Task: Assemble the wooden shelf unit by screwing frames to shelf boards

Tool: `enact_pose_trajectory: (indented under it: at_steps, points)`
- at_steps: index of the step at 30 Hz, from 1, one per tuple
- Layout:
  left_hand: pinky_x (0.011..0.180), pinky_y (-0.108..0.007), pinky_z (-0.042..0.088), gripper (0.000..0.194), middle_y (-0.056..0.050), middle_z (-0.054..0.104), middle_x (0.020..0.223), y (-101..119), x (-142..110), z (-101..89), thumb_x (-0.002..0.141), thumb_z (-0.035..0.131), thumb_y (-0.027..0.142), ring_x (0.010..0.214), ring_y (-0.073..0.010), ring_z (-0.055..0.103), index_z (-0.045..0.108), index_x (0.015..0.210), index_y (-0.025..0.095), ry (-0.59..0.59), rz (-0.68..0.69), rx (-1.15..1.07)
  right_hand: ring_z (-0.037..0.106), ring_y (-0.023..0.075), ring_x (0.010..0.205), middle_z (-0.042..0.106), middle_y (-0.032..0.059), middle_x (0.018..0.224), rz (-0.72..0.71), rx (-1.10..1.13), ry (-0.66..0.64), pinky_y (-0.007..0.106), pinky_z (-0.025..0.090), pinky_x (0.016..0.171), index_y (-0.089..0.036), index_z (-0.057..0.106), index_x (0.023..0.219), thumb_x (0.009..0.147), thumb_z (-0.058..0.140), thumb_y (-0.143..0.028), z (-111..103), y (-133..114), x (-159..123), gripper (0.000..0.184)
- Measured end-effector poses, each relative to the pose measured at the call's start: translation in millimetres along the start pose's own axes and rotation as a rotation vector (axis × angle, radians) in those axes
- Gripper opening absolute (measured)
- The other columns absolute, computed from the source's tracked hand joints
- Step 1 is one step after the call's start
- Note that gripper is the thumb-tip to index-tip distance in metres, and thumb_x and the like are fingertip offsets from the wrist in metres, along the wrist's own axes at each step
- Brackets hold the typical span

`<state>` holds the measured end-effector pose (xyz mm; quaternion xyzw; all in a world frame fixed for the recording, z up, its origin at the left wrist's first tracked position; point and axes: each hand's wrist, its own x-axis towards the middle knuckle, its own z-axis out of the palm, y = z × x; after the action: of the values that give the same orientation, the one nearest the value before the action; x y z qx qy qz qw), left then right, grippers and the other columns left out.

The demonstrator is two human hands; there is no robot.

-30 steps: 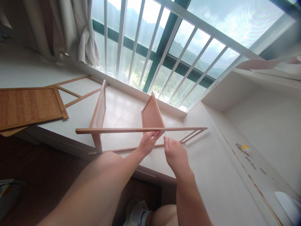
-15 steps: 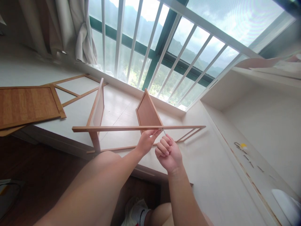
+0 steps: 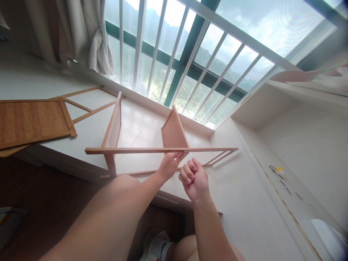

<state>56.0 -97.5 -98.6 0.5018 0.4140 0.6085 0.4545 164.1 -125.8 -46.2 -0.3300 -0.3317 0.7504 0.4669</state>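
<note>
A long wooden rail [image 3: 136, 150] of a partly assembled wooden frame runs crosswise in front of me. Two panels join it: a left panel [image 3: 112, 121] and a middle panel [image 3: 175, 128]. My left hand [image 3: 169, 166] grips the rail from below near the middle panel, thumb and fingers closed on it. My right hand [image 3: 194, 177] is closed in a fist around a thin metal tool [image 3: 190, 155], whose shaft reaches up to the rail at the middle panel's joint. The tool's handle is hidden inside the fist, so its exact kind cannot be told.
Flat wooden panels [image 3: 35, 123] and a slatted wooden frame [image 3: 89, 105] lie at the left. White bars [image 3: 157, 47] stand before the window, beside a curtain [image 3: 96, 40]. Small metal pieces [image 3: 285, 186] lie on a white ledge at the right.
My right fist has shifted slightly down, and more of the tool's shaft shows between it and the rail. My left hand keeps its hold. The view has moved slightly.
</note>
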Motion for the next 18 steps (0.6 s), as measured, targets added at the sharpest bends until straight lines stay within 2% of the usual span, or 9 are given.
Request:
enact_pose_trajectory:
  at_steps: [4, 8, 11, 13, 18]
  points:
    - [0.095, -0.033, 0.046, 0.042, -0.004, 0.072, 0.105, 1.2, -0.8, 0.2, 0.087, 0.049, 0.051, 0.102, -0.0226, 0.064, 0.069, 0.108, 0.02, -0.004, 0.015, -0.005, 0.022, 0.0082, 0.036, 0.024, -0.0079, 0.04, -0.135, -0.333, 0.142, 0.024, 0.015, 0.04, -0.022, 0.026, 0.058, 0.091, 0.04, -0.043, -6.4, 5.0, 3.9, 0.042]
    - [0.096, -0.033, 0.046, 0.041, -0.004, 0.071, 0.108, 1.2, -0.6, -0.4, 0.088, 0.049, 0.049, 0.103, -0.0227, 0.064, 0.069, 0.11, 0.022, -0.006, 0.035, 0.009, 0.031, 0.0109, 0.042, 0.034, -0.0039, 0.043, -0.294, -1.033, 0.304, 0.027, 0.02, 0.046, -0.021, 0.034, 0.055, 0.092, 0.038, -0.047, -15.0, -0.5, 2.2, 0.046]
    - [0.096, -0.034, 0.046, 0.041, -0.004, 0.071, 0.108, -0.2, -0.3, -1.0, 0.088, 0.049, 0.05, 0.103, -0.0231, 0.064, 0.07, 0.109, 0.021, -0.003, 0.033, 0.022, 0.035, 0.0133, 0.05, 0.041, -0.0007, 0.049, -0.438, -1.509, 0.365, 0.029, 0.019, 0.052, -0.02, 0.039, 0.056, 0.093, 0.036, -0.044, -16.7, -9.7, -3.2, 0.044]
    - [0.097, -0.034, 0.045, 0.042, -0.005, 0.072, 0.107, -1.7, -0.1, -1.2, 0.087, 0.049, 0.051, 0.104, -0.0235, 0.064, 0.07, 0.108, 0.02, -0.001, 0.021, 0.028, 0.035, 0.0139, 0.052, 0.043, -0.0003, 0.05, -0.459, -1.642, 0.374, 0.03, 0.018, 0.054, -0.019, 0.041, 0.059, 0.095, 0.031, -0.042, -16.8, -14.5, -5.9, 0.044]
    - [0.099, -0.035, 0.044, 0.043, -0.006, 0.071, 0.11, -3.6, 0.2, -1.3, 0.088, 0.049, 0.051, 0.107, -0.0234, 0.062, 0.068, 0.111, 0.02, -0.019, 0.011, 0.005, 0.037, 0.0139, 0.053, 0.046, -0.0001, 0.053, -0.428, -1.705, 0.359, 0.029, 0.019, 0.055, -0.019, 0.041, 0.061, 0.097, 0.027, -0.042, -18.5, -18.0, -5.5, 0.045]
